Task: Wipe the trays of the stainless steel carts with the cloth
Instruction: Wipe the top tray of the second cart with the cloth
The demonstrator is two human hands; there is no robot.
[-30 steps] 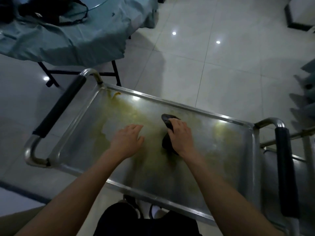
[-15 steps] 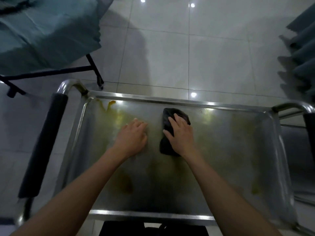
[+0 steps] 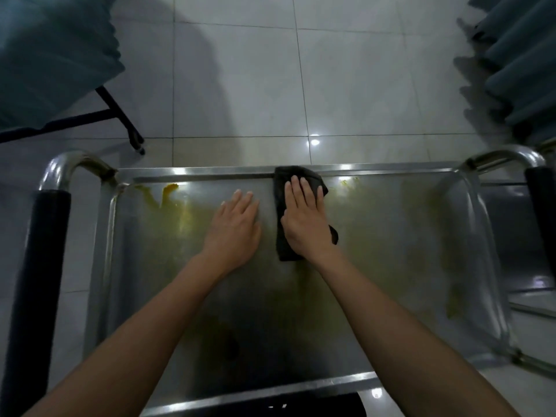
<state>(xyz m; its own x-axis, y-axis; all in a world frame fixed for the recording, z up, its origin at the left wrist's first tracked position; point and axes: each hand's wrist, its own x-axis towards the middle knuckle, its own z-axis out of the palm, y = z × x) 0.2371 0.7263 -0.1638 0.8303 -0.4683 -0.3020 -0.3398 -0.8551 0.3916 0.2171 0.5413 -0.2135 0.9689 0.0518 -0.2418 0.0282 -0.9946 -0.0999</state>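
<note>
The stainless steel cart's top tray (image 3: 391,236) fills the lower view, smeared with yellow-green stains and an orange blotch (image 3: 168,191) near its far left corner. A dark cloth (image 3: 282,182) lies against the tray's far rim. My right hand (image 3: 304,218) presses flat on the cloth with straight fingers. My left hand (image 3: 234,227) rests flat on the bare metal just left of the cloth, holding nothing.
Black-padded handles stand at the cart's left end (image 3: 39,266) and right end (image 3: 541,200). A table with a teal cover (image 3: 51,55) and black legs is at far left. Teal drapes (image 3: 520,61) hang at far right. A second metal tray (image 3: 529,284) sits right of the cart.
My right hand has pushed the cloth away from me up to the far rim. My left hand has slid forward with it. The view has tilted to look straight down on the tray.
</note>
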